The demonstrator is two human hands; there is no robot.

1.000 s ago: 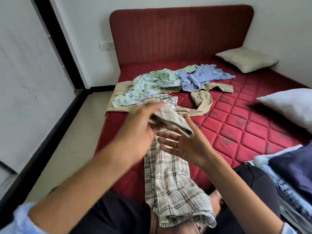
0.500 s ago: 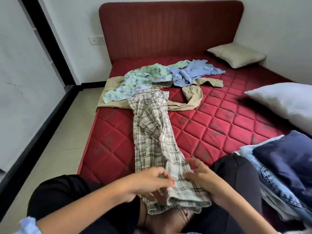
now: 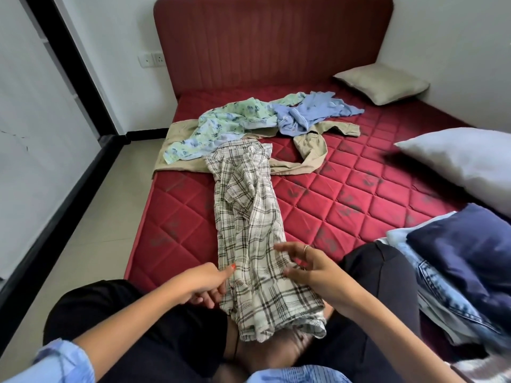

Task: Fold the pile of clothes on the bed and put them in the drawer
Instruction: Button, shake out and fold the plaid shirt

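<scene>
A: Location of the plaid garment (image 3: 250, 217)?
B: Laid lengthwise on the red bed (image 3: 359, 194), near end over the person's lap.
A: Hand status?
B: Left hand (image 3: 203, 283) touches its left edge, fingers curled, gripping nothing. Right hand (image 3: 307, 265) hovers just above it, fingers spread apart.

My plaid trousers (image 3: 249, 225) lie folded lengthwise down frame centre; unfolded clothes pile (image 3: 249, 125) sits above, folded stack (image 3: 456, 266) right.
</scene>
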